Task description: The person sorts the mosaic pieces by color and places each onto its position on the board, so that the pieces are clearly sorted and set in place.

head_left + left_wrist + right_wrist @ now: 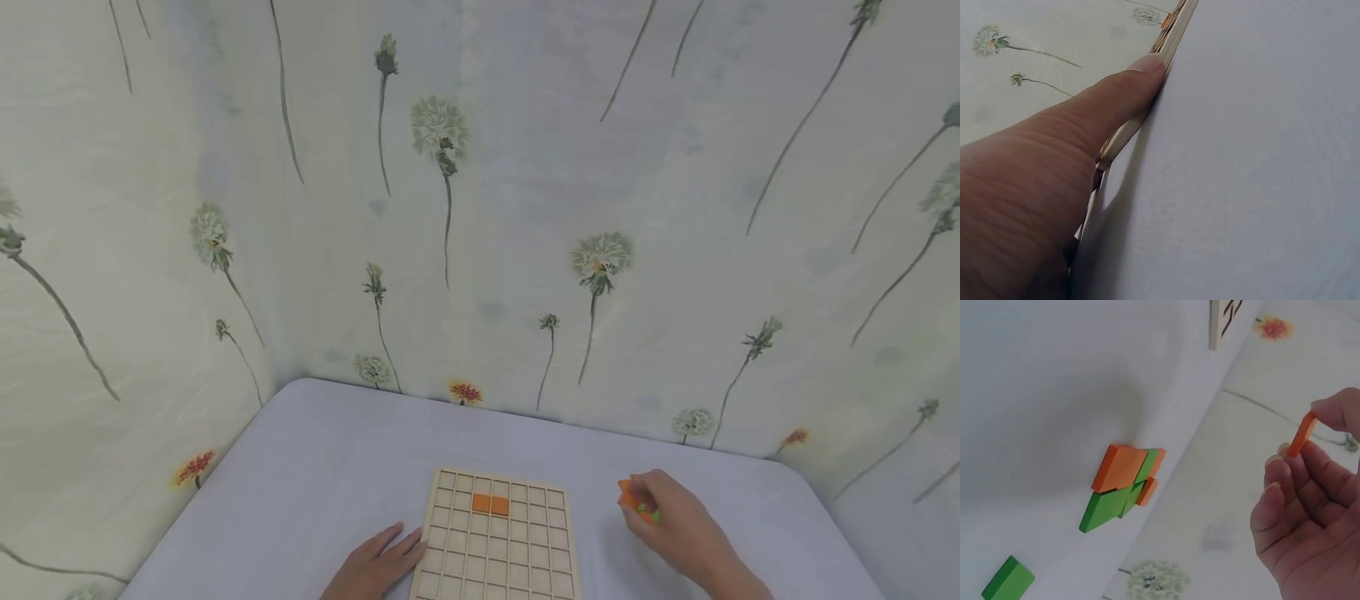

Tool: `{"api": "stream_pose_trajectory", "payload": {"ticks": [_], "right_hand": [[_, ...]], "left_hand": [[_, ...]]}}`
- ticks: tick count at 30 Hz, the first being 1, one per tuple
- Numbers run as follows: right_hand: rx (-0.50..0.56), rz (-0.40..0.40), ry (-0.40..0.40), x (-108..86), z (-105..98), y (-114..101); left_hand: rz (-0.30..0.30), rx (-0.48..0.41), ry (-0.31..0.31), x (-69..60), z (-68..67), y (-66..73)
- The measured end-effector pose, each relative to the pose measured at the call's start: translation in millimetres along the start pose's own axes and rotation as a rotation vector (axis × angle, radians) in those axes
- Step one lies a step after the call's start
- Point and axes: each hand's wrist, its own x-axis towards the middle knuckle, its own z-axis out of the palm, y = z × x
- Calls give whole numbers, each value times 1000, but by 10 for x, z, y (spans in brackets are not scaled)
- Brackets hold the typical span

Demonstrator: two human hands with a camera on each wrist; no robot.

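Observation:
A pale wooden grid board [498,548] lies on the white table, with two orange tiles [491,504] side by side in its upper cells. My left hand [378,562] rests at the board's left edge, fingers spread and touching it. In the left wrist view, the thumb lies along the board's rim [1175,40]. To the right of the board, my right hand [678,525] pinches an orange tile [1302,434] between thumb and index finger. Below that hand lie loose orange tiles [1124,469] and green tiles [1102,508], close together.
A single green tile [1010,579] lies apart from the group in the right wrist view. Behind the white tabletop [330,467] hangs a pale cloth [510,208] printed with dandelions, which also covers the sides.

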Motion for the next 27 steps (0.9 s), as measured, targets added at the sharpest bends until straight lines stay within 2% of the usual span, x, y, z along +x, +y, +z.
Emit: {"api": "stream_pose_trajectory", "payload": {"ticks": [7, 11, 14, 20, 27], "right_hand": [[10, 2, -26, 101, -28, -146], [9, -12, -53, 133, -11, -215], [-16, -56, -54, 148, 37, -223], [-36, -181, -16, 210, 118, -246], [-46, -253, 2, 301, 211, -336]], "left_hand": [[-134, -122, -150, 73, -59, 45], [-212, -95, -274, 144, -43, 58], [-246, -57, -352, 194, -30, 56], [-212, -11, -371, 205, -24, 25], [-192, 18, -354, 197, -38, 34]]}}
